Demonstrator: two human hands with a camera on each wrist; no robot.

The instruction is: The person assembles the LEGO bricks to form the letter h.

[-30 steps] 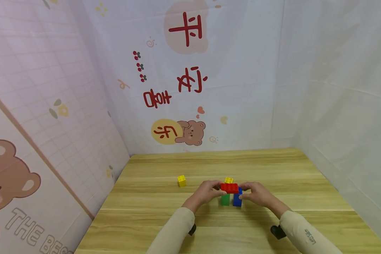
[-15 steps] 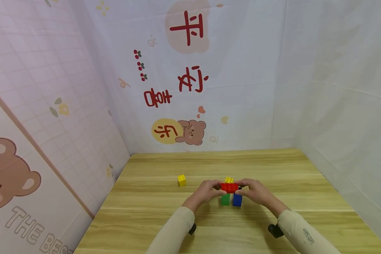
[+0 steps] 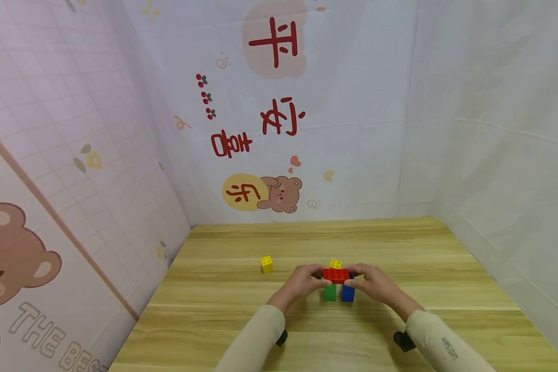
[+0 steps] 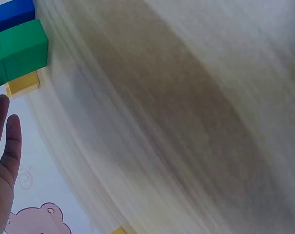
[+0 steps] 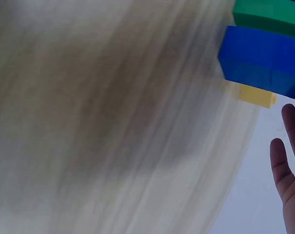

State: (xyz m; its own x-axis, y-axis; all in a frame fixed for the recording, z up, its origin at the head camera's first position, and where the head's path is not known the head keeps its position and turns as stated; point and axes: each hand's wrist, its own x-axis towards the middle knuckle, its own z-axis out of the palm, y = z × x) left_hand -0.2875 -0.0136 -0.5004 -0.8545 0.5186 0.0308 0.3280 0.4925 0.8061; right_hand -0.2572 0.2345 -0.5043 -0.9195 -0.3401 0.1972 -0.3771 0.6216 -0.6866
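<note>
The left hand (image 3: 302, 282) pinches one end of the red brick (image 3: 336, 276), the right hand (image 3: 374, 282) pinches the other. Below I see green blocks (image 3: 330, 293) and blue blocks (image 3: 347, 295).

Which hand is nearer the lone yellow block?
Left. The left hand is right of the lone yellow block, closer to the camera; the right hand is farther right, past the red block.

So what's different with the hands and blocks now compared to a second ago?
The right hand has moved left, its thumb going from the upper part of the blue block to the red block, whose right end it now pinches. The left hand still holds the red block's left end. The blocks, including the green block, show no visible shift.
</note>
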